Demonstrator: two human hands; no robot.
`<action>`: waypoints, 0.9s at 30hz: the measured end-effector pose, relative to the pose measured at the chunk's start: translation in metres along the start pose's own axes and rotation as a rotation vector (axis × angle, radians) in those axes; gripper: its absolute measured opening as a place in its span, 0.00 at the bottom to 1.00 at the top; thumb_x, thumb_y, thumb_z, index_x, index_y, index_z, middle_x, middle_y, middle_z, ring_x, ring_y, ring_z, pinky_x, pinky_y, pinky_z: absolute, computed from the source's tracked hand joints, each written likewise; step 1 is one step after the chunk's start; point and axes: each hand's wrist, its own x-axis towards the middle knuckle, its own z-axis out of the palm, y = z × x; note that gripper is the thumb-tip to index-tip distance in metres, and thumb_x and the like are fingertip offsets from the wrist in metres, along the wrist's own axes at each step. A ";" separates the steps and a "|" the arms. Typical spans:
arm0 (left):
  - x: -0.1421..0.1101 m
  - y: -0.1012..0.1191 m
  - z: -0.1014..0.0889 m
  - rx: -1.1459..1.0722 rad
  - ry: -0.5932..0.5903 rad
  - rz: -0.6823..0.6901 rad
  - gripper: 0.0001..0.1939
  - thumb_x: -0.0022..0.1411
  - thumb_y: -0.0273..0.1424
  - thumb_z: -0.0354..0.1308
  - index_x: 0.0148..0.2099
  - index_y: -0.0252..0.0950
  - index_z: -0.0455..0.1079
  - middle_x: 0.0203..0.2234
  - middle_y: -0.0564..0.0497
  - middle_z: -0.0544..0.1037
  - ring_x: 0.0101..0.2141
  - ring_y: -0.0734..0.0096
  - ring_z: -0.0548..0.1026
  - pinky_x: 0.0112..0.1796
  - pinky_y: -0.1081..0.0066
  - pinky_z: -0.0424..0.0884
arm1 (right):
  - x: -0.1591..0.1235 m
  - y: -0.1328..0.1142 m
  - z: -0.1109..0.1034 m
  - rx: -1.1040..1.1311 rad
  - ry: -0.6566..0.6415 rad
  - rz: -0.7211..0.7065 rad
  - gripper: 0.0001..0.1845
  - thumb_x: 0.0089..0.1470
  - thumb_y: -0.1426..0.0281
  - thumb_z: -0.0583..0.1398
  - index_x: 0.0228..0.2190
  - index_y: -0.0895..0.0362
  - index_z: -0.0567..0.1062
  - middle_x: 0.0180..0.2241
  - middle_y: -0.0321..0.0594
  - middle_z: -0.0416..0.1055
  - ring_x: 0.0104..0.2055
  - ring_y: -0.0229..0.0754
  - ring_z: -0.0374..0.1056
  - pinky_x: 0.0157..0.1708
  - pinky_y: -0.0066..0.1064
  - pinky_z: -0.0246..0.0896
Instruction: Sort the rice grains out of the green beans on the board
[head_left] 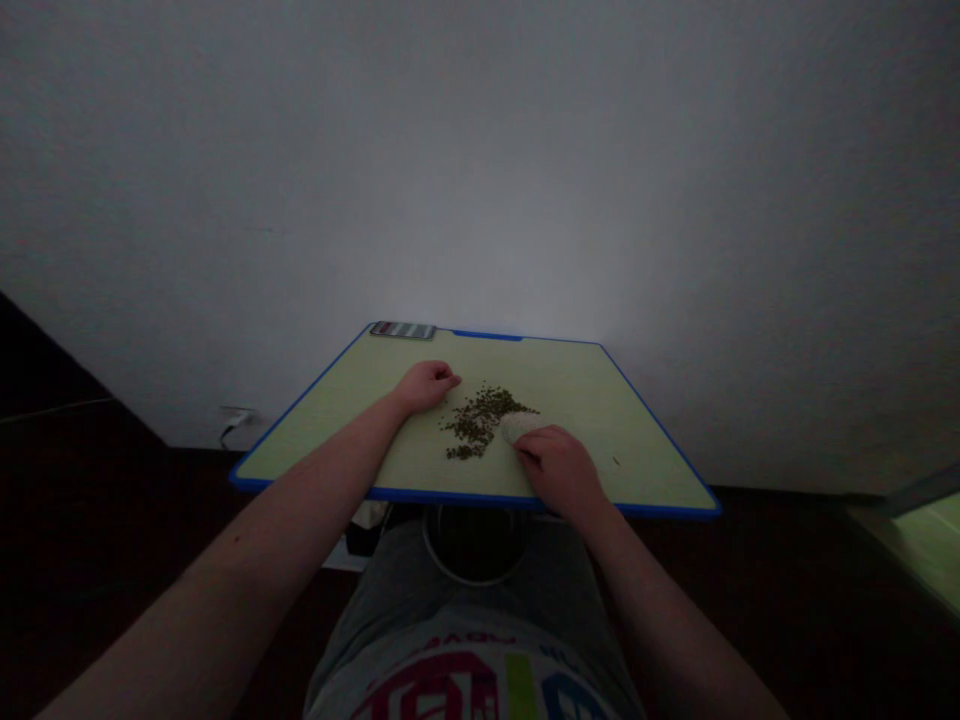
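Left hand (426, 386) lying half-curled, grip unclear; right hand (561, 468) pinching pale disc (519, 425) by its edge, likely steadying it beside dark grains (480, 418).

Small dark greenish-brown grains (474, 425) lying loose, spreading in uneven, thin heap on middle of pale tabletop (645, 440); small cluster forming near end, few single grains scattering around borders. Pale whitish thing (518, 426), roundish in outline, sitting just beside grains, on their right side; its exact kind staying unclear in dim light.
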 end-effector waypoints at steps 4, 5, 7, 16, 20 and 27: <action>0.000 0.000 -0.001 0.000 0.008 0.001 0.18 0.51 0.45 0.50 0.25 0.35 0.68 0.17 0.55 0.67 0.21 0.75 0.63 0.23 0.73 0.56 | -0.004 0.003 -0.003 0.000 0.044 0.024 0.10 0.50 0.75 0.56 0.32 0.55 0.76 0.33 0.40 0.74 0.37 0.42 0.65 0.40 0.34 0.58; -0.001 0.000 -0.001 -0.002 0.006 0.003 0.18 0.51 0.45 0.50 0.25 0.35 0.68 0.17 0.54 0.67 0.21 0.75 0.63 0.24 0.73 0.56 | -0.006 0.003 -0.004 0.012 0.053 0.023 0.10 0.50 0.75 0.56 0.32 0.55 0.76 0.33 0.41 0.74 0.37 0.42 0.65 0.40 0.34 0.58; -0.001 0.000 -0.001 -0.003 0.002 0.006 0.18 0.51 0.45 0.50 0.25 0.34 0.68 0.17 0.54 0.68 0.21 0.75 0.63 0.24 0.72 0.56 | -0.011 0.001 -0.006 0.033 0.067 0.022 0.10 0.49 0.75 0.56 0.32 0.55 0.76 0.33 0.41 0.74 0.37 0.42 0.64 0.40 0.34 0.59; 0.000 -0.002 -0.001 -0.017 -0.010 0.006 0.18 0.51 0.45 0.50 0.26 0.34 0.68 0.17 0.55 0.66 0.21 0.75 0.62 0.24 0.72 0.56 | -0.022 -0.014 -0.009 0.141 0.033 -0.043 0.07 0.50 0.75 0.56 0.30 0.55 0.75 0.31 0.39 0.73 0.36 0.40 0.65 0.39 0.32 0.58; 0.001 0.000 -0.001 -0.013 -0.007 0.001 0.18 0.51 0.45 0.50 0.26 0.34 0.68 0.17 0.54 0.67 0.21 0.74 0.63 0.24 0.72 0.56 | -0.021 -0.020 -0.009 0.179 0.023 -0.082 0.07 0.50 0.75 0.57 0.30 0.55 0.75 0.31 0.38 0.73 0.36 0.40 0.65 0.39 0.32 0.58; 0.000 0.003 -0.002 -0.011 -0.008 0.002 0.17 0.51 0.45 0.50 0.25 0.35 0.67 0.16 0.54 0.67 0.21 0.75 0.62 0.24 0.73 0.56 | -0.017 -0.029 -0.004 0.151 0.004 -0.107 0.08 0.51 0.75 0.56 0.30 0.55 0.75 0.31 0.39 0.73 0.37 0.40 0.65 0.40 0.33 0.58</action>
